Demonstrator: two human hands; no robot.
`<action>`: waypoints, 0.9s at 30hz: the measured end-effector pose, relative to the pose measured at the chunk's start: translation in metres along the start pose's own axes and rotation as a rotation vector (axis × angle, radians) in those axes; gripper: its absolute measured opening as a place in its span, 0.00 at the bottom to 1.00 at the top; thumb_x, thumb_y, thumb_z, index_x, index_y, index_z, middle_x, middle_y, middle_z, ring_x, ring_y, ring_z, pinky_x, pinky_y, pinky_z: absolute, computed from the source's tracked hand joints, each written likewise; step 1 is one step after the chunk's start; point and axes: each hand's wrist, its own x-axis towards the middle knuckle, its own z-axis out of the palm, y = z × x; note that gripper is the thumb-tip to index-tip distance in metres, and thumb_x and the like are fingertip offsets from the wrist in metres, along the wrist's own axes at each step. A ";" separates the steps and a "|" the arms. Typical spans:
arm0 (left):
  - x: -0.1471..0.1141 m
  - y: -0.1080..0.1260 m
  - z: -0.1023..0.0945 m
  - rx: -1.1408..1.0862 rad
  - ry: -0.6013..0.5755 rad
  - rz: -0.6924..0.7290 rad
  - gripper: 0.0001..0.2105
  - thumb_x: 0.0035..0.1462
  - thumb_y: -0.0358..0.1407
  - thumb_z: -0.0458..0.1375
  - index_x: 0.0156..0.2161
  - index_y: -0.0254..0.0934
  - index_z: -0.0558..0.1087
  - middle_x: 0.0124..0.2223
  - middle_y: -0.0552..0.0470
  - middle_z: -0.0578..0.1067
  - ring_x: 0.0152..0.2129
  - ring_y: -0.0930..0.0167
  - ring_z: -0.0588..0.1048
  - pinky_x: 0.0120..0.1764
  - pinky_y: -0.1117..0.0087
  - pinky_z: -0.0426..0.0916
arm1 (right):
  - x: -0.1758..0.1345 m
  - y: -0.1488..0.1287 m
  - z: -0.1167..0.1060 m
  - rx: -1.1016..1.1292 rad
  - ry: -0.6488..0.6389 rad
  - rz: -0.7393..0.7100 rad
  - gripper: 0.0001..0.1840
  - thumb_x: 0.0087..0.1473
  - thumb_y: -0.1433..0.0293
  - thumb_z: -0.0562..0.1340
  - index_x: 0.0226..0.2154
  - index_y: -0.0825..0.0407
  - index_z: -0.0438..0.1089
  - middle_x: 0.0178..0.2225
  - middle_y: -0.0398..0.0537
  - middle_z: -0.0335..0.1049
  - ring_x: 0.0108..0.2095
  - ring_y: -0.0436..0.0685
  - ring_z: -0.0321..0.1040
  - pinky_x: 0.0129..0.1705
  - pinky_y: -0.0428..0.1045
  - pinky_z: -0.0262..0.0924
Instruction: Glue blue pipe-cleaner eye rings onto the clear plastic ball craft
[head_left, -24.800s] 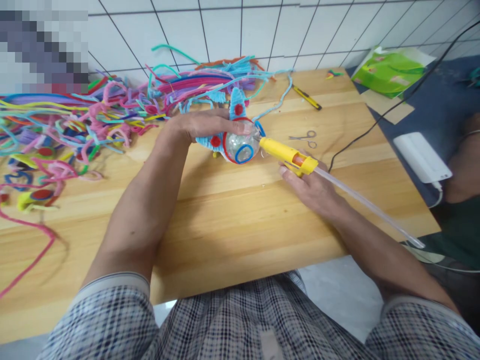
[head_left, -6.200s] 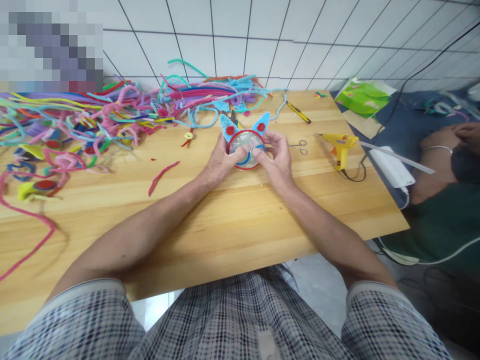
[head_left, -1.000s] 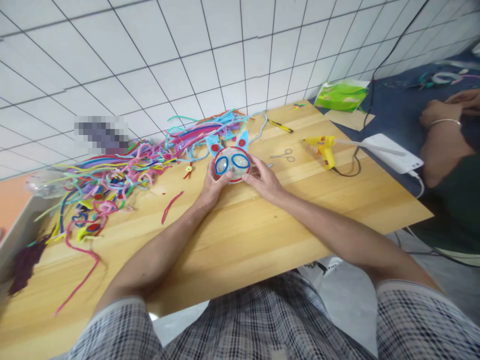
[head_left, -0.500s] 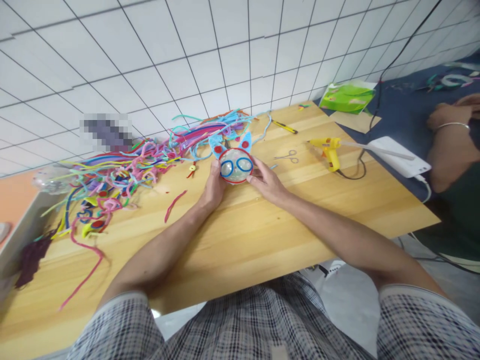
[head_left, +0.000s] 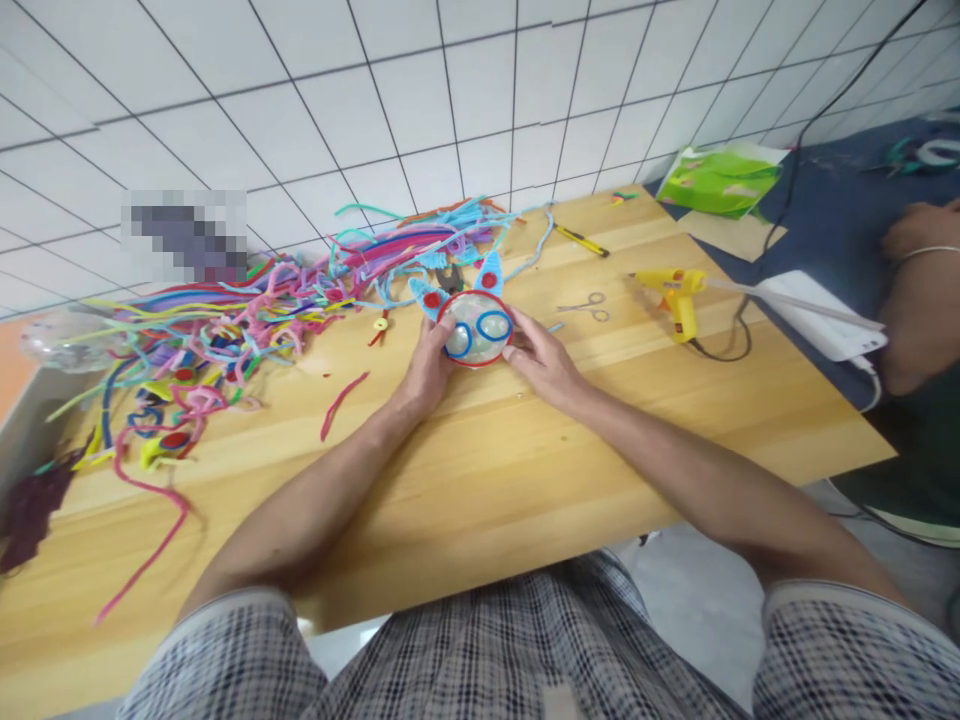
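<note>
Between my hands is a round, clear ball craft (head_left: 478, 345) with a red pipe-cleaner ring, two blue loops on its front and two light-blue ears with red dots. My left hand (head_left: 429, 365) grips its left side, the thumb lying on the front near the left loop. My right hand (head_left: 546, 358) holds the right side, its fingers partly hidden behind the ball. Just behind the ears lie dark-jawed pliers (head_left: 451, 278), partly covered. A small yellow bead piece with red strands (head_left: 380, 327) lies left of my left hand.
A heap of pipe cleaners (head_left: 300, 300) runs along the tiled wall. Scissors (head_left: 589, 307), a yellow utility knife (head_left: 582, 240) and a yellow glue gun (head_left: 679, 297) lie to the right on the wooden table (head_left: 480, 500). Another person's arm (head_left: 926, 300) is at far right.
The ball craft has tilted in my hands, its right ear now higher, and my left thumb has moved onto its front. The whole view has shifted slightly.
</note>
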 end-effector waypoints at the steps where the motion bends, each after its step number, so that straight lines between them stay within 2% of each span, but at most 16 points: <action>1: 0.000 -0.001 0.000 0.000 -0.001 0.003 0.34 0.60 0.63 0.72 0.62 0.46 0.75 0.65 0.45 0.84 0.69 0.49 0.80 0.64 0.49 0.82 | 0.000 0.000 0.000 0.001 0.000 -0.001 0.44 0.67 0.45 0.70 0.78 0.39 0.69 0.76 0.55 0.75 0.71 0.75 0.77 0.72 0.72 0.77; 9: 0.005 -0.007 -0.004 -0.037 0.000 -0.019 0.34 0.59 0.64 0.73 0.60 0.43 0.79 0.68 0.45 0.85 0.72 0.47 0.78 0.69 0.46 0.80 | -0.002 -0.010 -0.003 0.016 0.004 -0.016 0.46 0.66 0.40 0.72 0.77 0.39 0.71 0.75 0.55 0.76 0.71 0.75 0.76 0.70 0.70 0.78; 12: 0.008 -0.006 -0.006 -0.067 -0.004 -0.072 0.30 0.61 0.63 0.70 0.56 0.42 0.82 0.64 0.45 0.87 0.71 0.47 0.79 0.68 0.43 0.81 | -0.005 -0.015 -0.002 -0.012 0.028 -0.026 0.48 0.64 0.36 0.72 0.77 0.40 0.71 0.73 0.56 0.76 0.66 0.74 0.79 0.66 0.68 0.80; 17: 0.012 -0.002 -0.017 -0.079 -0.081 -0.158 0.29 0.62 0.66 0.68 0.51 0.43 0.83 0.55 0.46 0.90 0.67 0.45 0.83 0.64 0.40 0.84 | -0.007 -0.022 -0.002 -0.056 0.053 -0.064 0.49 0.63 0.31 0.71 0.74 0.39 0.73 0.69 0.57 0.78 0.57 0.70 0.81 0.57 0.64 0.83; 22: 0.010 0.002 -0.016 -0.117 -0.088 -0.185 0.32 0.63 0.68 0.67 0.54 0.43 0.83 0.55 0.44 0.90 0.66 0.43 0.83 0.63 0.40 0.84 | -0.005 -0.023 -0.002 -0.066 0.070 -0.089 0.46 0.67 0.30 0.67 0.72 0.42 0.76 0.63 0.57 0.81 0.54 0.68 0.81 0.57 0.64 0.80; 27: 0.005 0.008 -0.006 -0.280 -0.045 -0.284 0.35 0.69 0.66 0.63 0.64 0.39 0.80 0.60 0.40 0.89 0.65 0.44 0.85 0.64 0.42 0.84 | -0.004 -0.019 -0.002 -0.055 0.090 -0.103 0.46 0.67 0.30 0.66 0.70 0.44 0.77 0.62 0.56 0.82 0.53 0.67 0.81 0.59 0.64 0.79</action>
